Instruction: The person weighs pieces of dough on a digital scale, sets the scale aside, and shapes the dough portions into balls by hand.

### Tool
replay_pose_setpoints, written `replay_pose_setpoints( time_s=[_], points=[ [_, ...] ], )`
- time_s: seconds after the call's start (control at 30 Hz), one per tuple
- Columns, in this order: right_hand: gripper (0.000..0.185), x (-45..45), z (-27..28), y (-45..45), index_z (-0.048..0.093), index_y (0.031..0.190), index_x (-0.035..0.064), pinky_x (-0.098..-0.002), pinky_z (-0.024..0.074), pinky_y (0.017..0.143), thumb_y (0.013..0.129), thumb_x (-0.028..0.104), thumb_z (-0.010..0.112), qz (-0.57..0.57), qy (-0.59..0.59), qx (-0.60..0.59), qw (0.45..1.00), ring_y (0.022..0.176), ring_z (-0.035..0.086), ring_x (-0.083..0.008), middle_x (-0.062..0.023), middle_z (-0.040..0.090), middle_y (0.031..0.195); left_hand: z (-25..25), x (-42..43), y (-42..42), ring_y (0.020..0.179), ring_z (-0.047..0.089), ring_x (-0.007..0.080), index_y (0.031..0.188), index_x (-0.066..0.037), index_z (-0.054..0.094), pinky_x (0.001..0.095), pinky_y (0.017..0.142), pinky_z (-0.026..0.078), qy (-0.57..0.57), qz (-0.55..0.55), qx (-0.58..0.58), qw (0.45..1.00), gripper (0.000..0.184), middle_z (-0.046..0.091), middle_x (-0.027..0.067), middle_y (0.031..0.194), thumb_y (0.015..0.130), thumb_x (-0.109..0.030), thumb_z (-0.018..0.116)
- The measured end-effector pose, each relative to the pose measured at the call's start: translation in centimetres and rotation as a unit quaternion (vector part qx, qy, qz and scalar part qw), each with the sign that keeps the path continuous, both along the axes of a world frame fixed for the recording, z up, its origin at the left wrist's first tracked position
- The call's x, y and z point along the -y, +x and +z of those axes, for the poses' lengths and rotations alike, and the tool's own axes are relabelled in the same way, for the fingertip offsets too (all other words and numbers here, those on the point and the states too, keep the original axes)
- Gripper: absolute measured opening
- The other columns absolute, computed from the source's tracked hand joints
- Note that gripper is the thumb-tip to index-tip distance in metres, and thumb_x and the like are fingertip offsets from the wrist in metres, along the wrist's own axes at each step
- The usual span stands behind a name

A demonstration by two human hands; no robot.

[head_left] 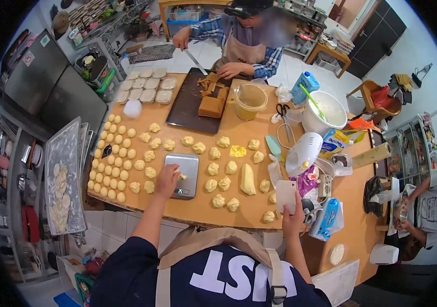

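Observation:
My left hand reaches over the left side of a digital kitchen scale, its fingers closed round a small piece of dough. A flat white dough scraper is gripped upright in my right hand, near the table's front right. Rough pale-yellow dough lumps lie scattered around the scale. A longer dough log rests between the scale and my right hand. At the left, smooth round dough balls sit in close rows.
Across the wooden table, a person cuts brown cake on a dark tray with a long knife. A hand mixer, white bowl and plastic tub crowd the right. Another person stands far right.

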State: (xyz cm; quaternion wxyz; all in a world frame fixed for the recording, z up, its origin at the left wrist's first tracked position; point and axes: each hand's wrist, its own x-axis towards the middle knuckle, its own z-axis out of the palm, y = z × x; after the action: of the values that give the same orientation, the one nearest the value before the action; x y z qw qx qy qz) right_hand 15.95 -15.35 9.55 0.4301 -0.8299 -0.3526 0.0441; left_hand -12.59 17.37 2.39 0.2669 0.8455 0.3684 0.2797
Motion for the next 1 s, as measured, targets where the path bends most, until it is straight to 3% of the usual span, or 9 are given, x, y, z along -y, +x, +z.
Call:
replay_pose_setpoints(
  time_s=[0.37, 0.47, 0.5, 0.6, 0.63, 0.77, 0.83, 0.93, 1.0],
  points=[
    [0.06, 1.3, -0.8, 3.6, 0.039, 0.139, 0.001, -0.0363, 0.0451, 0.094, 0.082, -0.004, 0.058, 0.04, 0.047, -0.109, 0.992, 0.115, 0.057, -0.0299, -0.0228, 0.054, 0.128, 3.7, -0.1, 0.7, 0.082, 0.063, 0.0295, 0.095, -0.002, 0.062, 0.0369, 0.073, 0.05, 0.051, 0.12, 0.072, 0.989, 0.015, 0.064, 0.0127, 0.089, 0.082, -0.009, 0.066],
    [0.061, 0.7, -0.6, 3.9, 0.039, 0.139, 0.0009, -0.0368, 0.0451, 0.094, 0.082, -0.004, 0.058, 0.067, 0.028, -0.021, 0.997, 0.116, 0.056, -0.0309, -0.0233, 0.053, 0.13, 2.7, 0.0, 0.9, 0.083, 0.063, 0.0293, 0.091, -0.003, 0.063, 0.0368, 0.072, 0.05, 0.029, 0.11, 0.031, 0.993, 0.013, 0.064, 0.0122, 0.087, 0.082, -0.011, 0.067],
    [0.061, 0.5, -0.5, 3.8, 0.039, 0.139, 0.0009, -0.0369, 0.0451, 0.094, 0.082, -0.004, 0.057, 0.069, 0.026, -0.034, 0.997, 0.116, 0.056, -0.0311, -0.0234, 0.053, 0.13, 1.0, -0.4, 0.6, 0.093, 0.062, 0.0293, 0.092, -0.005, 0.067, 0.0373, 0.082, 0.048, -0.013, 0.087, -0.003, 0.996, 0.014, 0.066, 0.0141, 0.089, 0.085, -0.017, 0.066],
    [0.061, 0.2, -0.4, 3.2, 0.038, 0.139, 0.0008, -0.0374, 0.0453, 0.095, 0.081, -0.004, 0.055, 0.072, 0.015, -0.029, 0.997, 0.117, 0.056, -0.0316, -0.0237, 0.052, 0.131, -2.8, -0.2, 0.3, 0.1, 0.06, 0.0315, 0.089, -0.009, 0.07, 0.0428, 0.093, 0.042, 0.071, 0.028, -0.107, 0.991, 0.017, 0.066, 0.0147, 0.085, 0.086, -0.024, 0.063],
    [0.061, 0.2, -0.4, 3.1, 0.038, 0.14, 0.0008, -0.0376, 0.0454, 0.094, 0.081, -0.005, 0.055, 0.077, 0.008, 0.004, 0.997, 0.117, 0.056, -0.0316, -0.0238, 0.052, 0.131, -3.0, 0.0, 0.6, 0.117, 0.049, 0.0319, 0.086, -0.014, 0.072, 0.0555, 0.1, 0.029, 0.002, 0.068, -0.189, 0.98, 0.028, 0.064, 0.0098, 0.109, 0.088, -0.038, 0.059],
    [0.061, 0.5, 0.0, 2.0, 0.038, 0.14, 0.0007, -0.0386, 0.0458, 0.094, 0.081, -0.005, 0.053, 0.064, -0.017, 0.008, 0.998, 0.117, 0.055, -0.0317, -0.0242, 0.052, 0.131, -0.6, 0.7, 0.5, 0.13, 0.032, 0.0345, 0.105, -0.016, 0.068, 0.0566, 0.105, 0.02, 0.143, 0.131, -0.096, 0.976, 0.034, 0.045, 0.0087, 0.136, 0.088, -0.043, 0.057],
    [0.061, 0.4, 0.2, 0.9, 0.038, 0.14, 0.001, -0.0381, 0.046, 0.093, 0.081, -0.004, 0.054, 0.055, 0.011, -0.043, 0.998, 0.116, 0.056, -0.0315, -0.024, 0.053, 0.13, 0.7, -0.6, -0.5, 0.132, 0.026, 0.0355, 0.115, -0.017, 0.064, 0.0541, 0.106, 0.018, 0.155, 0.164, -0.082, 0.971, 0.037, 0.034, 0.0079, 0.143, 0.087, -0.041, 0.06],
    [0.06, -0.1, -0.3, -0.2, 0.039, 0.139, 0.0014, -0.0371, 0.0466, 0.091, 0.081, -0.003, 0.056, 0.054, 0.021, -0.029, 0.998, 0.112, 0.058, -0.032, -0.0234, 0.055, 0.126, 2.4, -1.9, -2.9, 0.132, 0.028, 0.034, 0.123, -0.018, 0.057, 0.0533, 0.106, 0.018, 0.161, 0.224, -0.026, 0.961, 0.042, 0.035, 0.0095, 0.143, 0.085, -0.034, 0.063],
    [0.058, -0.4, -1.3, -0.6, 0.041, 0.137, 0.0015, -0.0365, 0.0471, 0.09, 0.082, -0.002, 0.057, 0.059, 0.008, -0.013, 0.998, 0.11, 0.06, -0.0325, -0.0232, 0.056, 0.124, 1.8, -3.3, -4.7, 0.132, 0.029, 0.0323, 0.117, -0.018, 0.062, 0.0521, 0.106, 0.018, 0.157, 0.255, -0.015, 0.954, 0.036, 0.041, 0.0055, 0.139, 0.083, -0.027, 0.066]
  ],
)
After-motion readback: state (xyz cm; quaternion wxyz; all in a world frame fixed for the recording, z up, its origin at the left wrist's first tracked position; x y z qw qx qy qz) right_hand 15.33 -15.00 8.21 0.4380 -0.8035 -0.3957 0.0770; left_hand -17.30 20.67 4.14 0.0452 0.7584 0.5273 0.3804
